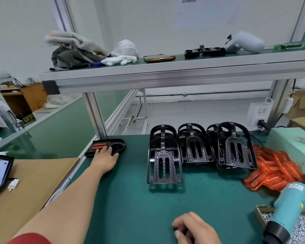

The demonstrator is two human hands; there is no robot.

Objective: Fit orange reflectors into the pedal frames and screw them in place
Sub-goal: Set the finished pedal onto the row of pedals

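Likely sorting done from undone: left hand [105, 158], fingers flat, rests on the fitted pedal [102, 144] at the desk's [130, 199] left edge, away from the empty pedal frames [194, 152] mid-frame. Right hand [192, 228], loosely curled and empty, sits bottom centre, near the orange reflectors [275, 169] and electric screwdriver [289, 208].

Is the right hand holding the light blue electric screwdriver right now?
No, the light blue electric screwdriver lies across the tray of silver screws, apart from the right hand on the green mat.
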